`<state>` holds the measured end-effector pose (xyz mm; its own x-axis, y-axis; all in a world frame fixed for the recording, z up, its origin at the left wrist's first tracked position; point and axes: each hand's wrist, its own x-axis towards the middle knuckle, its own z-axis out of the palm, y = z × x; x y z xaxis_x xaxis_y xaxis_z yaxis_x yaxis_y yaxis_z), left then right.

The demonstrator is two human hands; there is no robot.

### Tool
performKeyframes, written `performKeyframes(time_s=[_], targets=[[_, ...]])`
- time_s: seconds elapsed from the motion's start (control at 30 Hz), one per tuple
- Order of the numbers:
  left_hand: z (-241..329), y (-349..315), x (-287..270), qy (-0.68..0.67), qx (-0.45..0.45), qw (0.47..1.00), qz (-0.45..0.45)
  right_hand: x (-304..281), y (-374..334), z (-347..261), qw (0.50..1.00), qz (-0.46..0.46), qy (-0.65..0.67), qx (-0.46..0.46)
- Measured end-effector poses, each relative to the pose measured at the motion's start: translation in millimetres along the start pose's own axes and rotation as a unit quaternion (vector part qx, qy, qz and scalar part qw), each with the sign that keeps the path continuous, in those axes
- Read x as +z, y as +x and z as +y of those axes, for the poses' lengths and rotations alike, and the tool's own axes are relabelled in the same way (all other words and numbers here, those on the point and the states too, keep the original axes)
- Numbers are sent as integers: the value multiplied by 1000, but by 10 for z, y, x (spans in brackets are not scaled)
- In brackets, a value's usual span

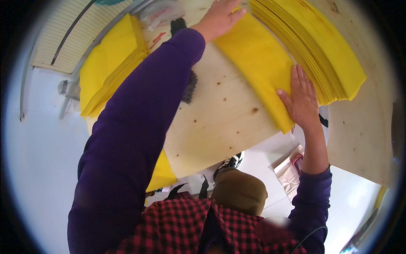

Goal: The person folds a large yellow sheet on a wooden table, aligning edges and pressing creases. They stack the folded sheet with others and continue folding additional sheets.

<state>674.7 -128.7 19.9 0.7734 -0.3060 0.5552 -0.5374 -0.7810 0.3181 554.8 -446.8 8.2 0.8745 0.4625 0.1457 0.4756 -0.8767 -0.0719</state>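
A long folded strip of yellow cloth (258, 63) lies across the wooden table. My left hand (220, 19) reaches over to its far end with the thumb spread away from the fingers; the picture's top edge cuts off some fingertips. Against the near right end of the strip, my right hand (302, 97) rests flat with its fingers stretched out. Neither hand grips anything that I can see. Just right of the strip stands a thick stack of folded yellow cloth (317, 46), its many layers showing along the side.
Another pile of yellow cloth (112, 59) sits at the table's left edge, beyond my left sleeve. Dark scraps (190, 86) and a clear plastic bag (163, 15) lie on the wooden tabletop (211, 127). More yellow cloth (162, 173) hangs below the near edge.
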Motion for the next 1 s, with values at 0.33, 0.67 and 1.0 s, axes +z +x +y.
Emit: performKeyframes(time_s=[0.33,0.67,1.0], targets=[[1426,-1721,-2577,24,-81,996,20,-262,-55,-102,1000,9,14,13],[2513,-4822,-3640,154,-428,877,154,-152,-165,-940,991,-50,-120,-26],[3045,-6179,-3542,219,-551,785,180,7,102,-922,987,-62,-147,33]])
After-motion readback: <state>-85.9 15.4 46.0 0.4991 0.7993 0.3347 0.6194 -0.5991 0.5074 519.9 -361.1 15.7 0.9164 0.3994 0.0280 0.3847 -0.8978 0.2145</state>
